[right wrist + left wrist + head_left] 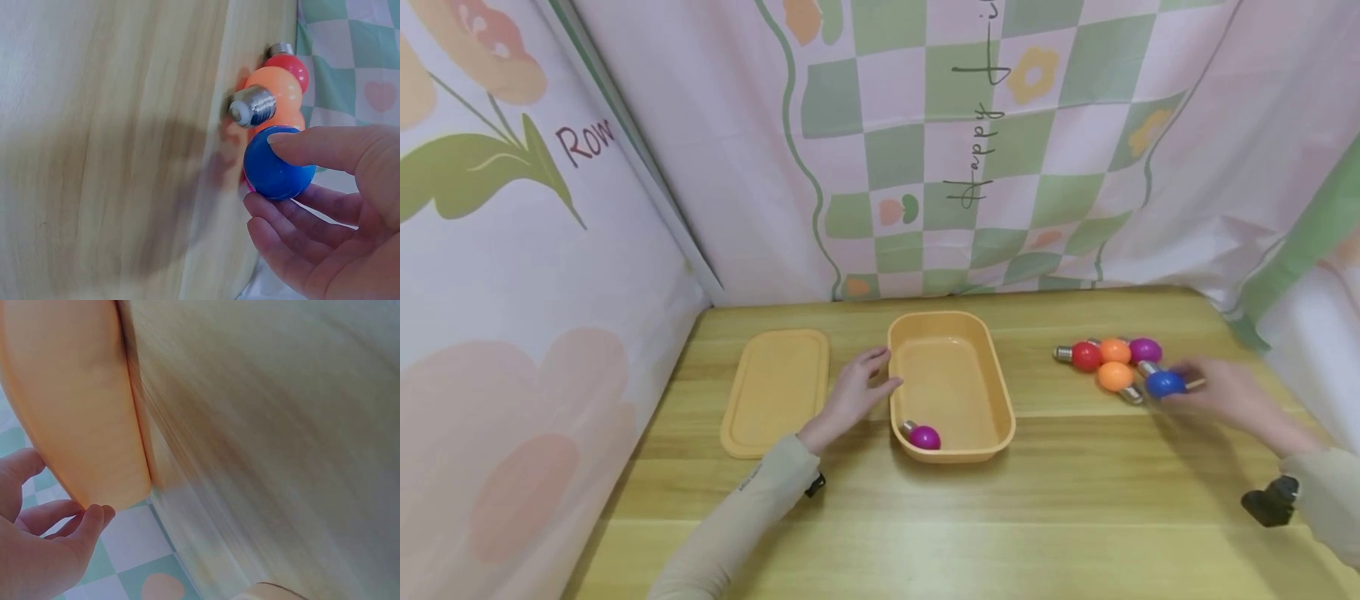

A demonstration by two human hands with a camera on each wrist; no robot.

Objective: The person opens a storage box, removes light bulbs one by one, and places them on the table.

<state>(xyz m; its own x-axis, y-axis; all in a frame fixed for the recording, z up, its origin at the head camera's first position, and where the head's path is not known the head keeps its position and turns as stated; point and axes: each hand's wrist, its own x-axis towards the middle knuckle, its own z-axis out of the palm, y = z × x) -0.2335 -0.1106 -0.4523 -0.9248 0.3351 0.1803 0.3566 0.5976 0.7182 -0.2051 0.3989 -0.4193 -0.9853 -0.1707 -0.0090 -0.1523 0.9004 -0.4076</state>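
Note:
My right hand [1221, 396] holds a blue light bulb [278, 165] by its round globe, thumb on one side and fingertips on the other. Close beside it lie a red bulb [1086, 357], an orange bulb [1115, 351], a second orange bulb [1116, 377] and a purple bulb [1146, 350], all with silver screw bases. My left hand [853, 393] grips the left rim of a yellow-orange plastic box [1007, 417], thumb and fingertips right at its edge. Inside the box, another purple bulb [926, 437] lies in the near left corner.
A flat yellow lid [778, 392] lies left of the box on the wooden table [1000, 533]. Patterned cloth [940, 150] hangs along the table's back edge, with more cloth [512, 333] at the left side.

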